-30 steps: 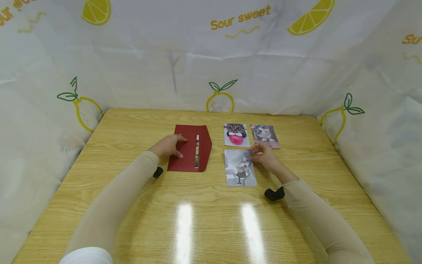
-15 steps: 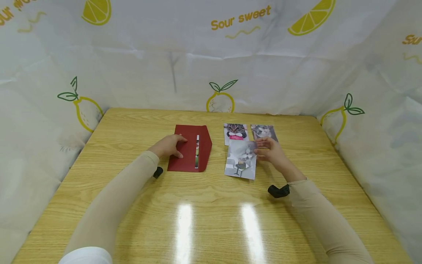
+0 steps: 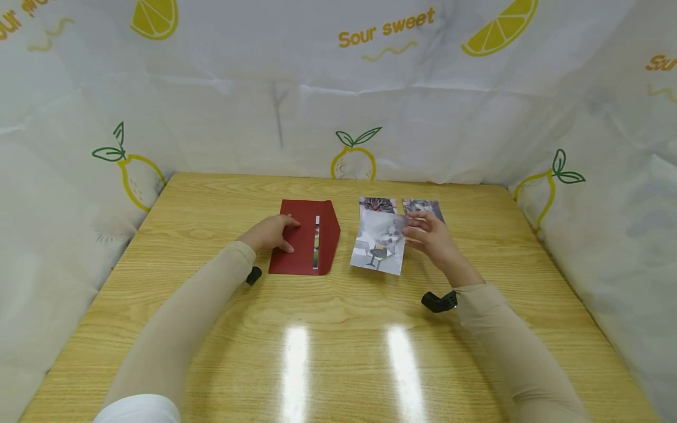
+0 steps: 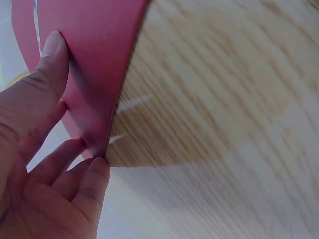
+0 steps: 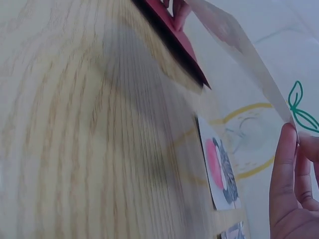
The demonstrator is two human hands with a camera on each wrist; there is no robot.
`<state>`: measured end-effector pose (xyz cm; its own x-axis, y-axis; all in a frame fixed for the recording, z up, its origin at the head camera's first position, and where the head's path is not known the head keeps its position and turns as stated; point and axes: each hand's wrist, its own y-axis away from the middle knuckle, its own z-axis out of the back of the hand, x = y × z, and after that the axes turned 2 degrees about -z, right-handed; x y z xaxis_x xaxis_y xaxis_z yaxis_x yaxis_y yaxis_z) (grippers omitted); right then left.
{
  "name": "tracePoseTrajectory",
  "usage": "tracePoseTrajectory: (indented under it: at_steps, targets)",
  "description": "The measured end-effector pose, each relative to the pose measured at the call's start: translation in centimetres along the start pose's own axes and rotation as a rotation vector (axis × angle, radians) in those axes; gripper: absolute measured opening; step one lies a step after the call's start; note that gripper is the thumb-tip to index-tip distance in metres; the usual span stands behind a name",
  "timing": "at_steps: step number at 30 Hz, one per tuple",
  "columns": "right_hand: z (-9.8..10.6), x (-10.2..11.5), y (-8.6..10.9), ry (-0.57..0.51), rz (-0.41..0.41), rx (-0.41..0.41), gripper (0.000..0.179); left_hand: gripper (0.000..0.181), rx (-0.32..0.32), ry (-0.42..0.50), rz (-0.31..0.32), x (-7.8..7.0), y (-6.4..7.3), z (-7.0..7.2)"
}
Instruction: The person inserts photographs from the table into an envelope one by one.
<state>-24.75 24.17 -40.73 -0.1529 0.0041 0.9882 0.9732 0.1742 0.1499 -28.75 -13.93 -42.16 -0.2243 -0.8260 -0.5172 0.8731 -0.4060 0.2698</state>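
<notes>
My left hand [image 3: 268, 234] rests on the left part of a red envelope [image 3: 296, 264], thumb and fingers spread apart. In the left wrist view its fingertips touch the envelope [image 4: 99, 59] near a corner. A strip of a picture card [image 3: 316, 244] shows through the envelope's slot, and its pointed flap faces right. My right hand [image 3: 431, 238] pinches the upper right edge of a grey-white cat photo card [image 3: 378, 241]. The right wrist view shows this card [image 5: 244, 55] tilted and raised off the table, with thumb and fingers at its edge.
Behind the held card lie a tabby cat photo card [image 3: 376, 204] and another cat photo card [image 3: 423, 205], both partly covered in the head view. Black wrist-camera parts [image 3: 440, 302] hang under the sleeves. Lemon-print cloth [image 3: 238, 117] walls the wooden table [image 3: 338, 364] at back and sides.
The right hand has lifted the grey-white cat photo card off the table and moved it back and slightly left, now overlapping the tabby card. The left hand and envelope have stayed put.
</notes>
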Motion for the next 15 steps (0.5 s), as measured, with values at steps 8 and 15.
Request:
tracePoseTrajectory:
  at_steps: [8,15]
  targets:
    - [-2.4,-0.2,-1.2,-0.040,0.025,-0.041,0.042,0.067,0.000,0.007,0.001,-0.2,0.2,0.1]
    - [-4.6,-0.6,-2.1,-0.014,0.042,-0.093,0.049,0.067,-0.002,0.001,-0.007,-0.1,0.2,0.1]
